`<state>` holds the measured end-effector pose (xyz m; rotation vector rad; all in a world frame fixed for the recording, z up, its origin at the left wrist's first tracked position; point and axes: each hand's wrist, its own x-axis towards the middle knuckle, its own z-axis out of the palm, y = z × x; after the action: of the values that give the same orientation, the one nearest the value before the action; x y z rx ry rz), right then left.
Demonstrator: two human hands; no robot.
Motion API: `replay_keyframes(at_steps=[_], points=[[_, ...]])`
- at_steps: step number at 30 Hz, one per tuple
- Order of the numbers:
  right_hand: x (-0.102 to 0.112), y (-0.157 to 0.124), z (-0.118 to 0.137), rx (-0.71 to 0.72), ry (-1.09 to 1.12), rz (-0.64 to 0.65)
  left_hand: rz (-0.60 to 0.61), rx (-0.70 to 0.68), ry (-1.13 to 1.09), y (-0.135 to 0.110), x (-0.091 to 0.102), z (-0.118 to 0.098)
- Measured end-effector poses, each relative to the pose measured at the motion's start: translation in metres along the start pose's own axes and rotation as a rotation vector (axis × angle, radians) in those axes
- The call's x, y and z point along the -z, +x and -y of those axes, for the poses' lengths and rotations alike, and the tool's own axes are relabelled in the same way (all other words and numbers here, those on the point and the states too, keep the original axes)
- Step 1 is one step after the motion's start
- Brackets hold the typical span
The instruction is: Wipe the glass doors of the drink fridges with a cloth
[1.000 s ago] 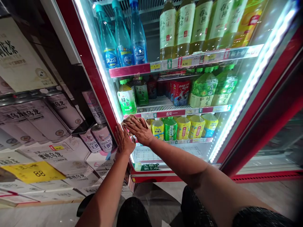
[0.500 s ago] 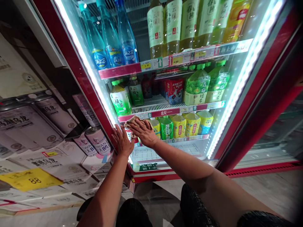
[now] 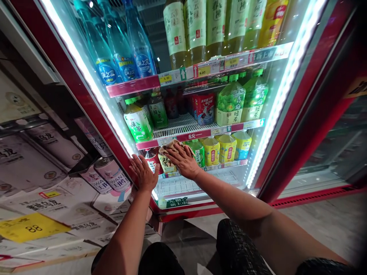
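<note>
My right hand (image 3: 183,160) lies flat on a crumpled brown cloth (image 3: 172,146) and presses it against the glass door (image 3: 177,114) of a red drinks fridge, low down in front of the third shelf. My left hand (image 3: 142,173) rests flat with fingers spread on the glass by the door's lit left edge (image 3: 120,133). Behind the glass stand blue water bottles (image 3: 120,57), tall tea bottles (image 3: 197,30), green tea bottles (image 3: 139,124) and small yellow and green bottles (image 3: 218,149).
Stacked white cartons and printed cans (image 3: 111,173) fill the display to the left, with a yellow price tag (image 3: 30,227) reading 88. The fridge's red right frame (image 3: 309,114) stands at right. My knees (image 3: 237,248) are low above the grey floor (image 3: 329,225).
My right hand has slid the cloth rightward across the glass, away from my left hand, which stays by the door's left edge. The camera view has shifted, so the fridge sits further left.
</note>
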<state>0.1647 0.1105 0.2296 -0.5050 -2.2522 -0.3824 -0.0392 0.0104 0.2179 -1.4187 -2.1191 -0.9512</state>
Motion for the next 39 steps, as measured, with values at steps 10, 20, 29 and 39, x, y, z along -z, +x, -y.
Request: replay_keyframes(at_steps=[10, 20, 29, 39], points=[[0.015, -0.017, -0.034, -0.131, -0.073, -0.103, 0.046, 0.041, 0.043, -0.003, -0.01, 0.0], [0.02, -0.045, -0.051, -0.128, -0.05, -0.033, 0.088, 0.092, 0.109, -0.003, -0.019, -0.006], [0.017, -0.064, -0.064, -0.134, -0.153, -0.174, 0.081, 0.086, 0.113, -0.006, -0.021, -0.005], [0.038, -0.067, -0.094, -0.232, -0.15, -0.178, 0.114, 0.095, 0.14, -0.007, -0.019, -0.011]])
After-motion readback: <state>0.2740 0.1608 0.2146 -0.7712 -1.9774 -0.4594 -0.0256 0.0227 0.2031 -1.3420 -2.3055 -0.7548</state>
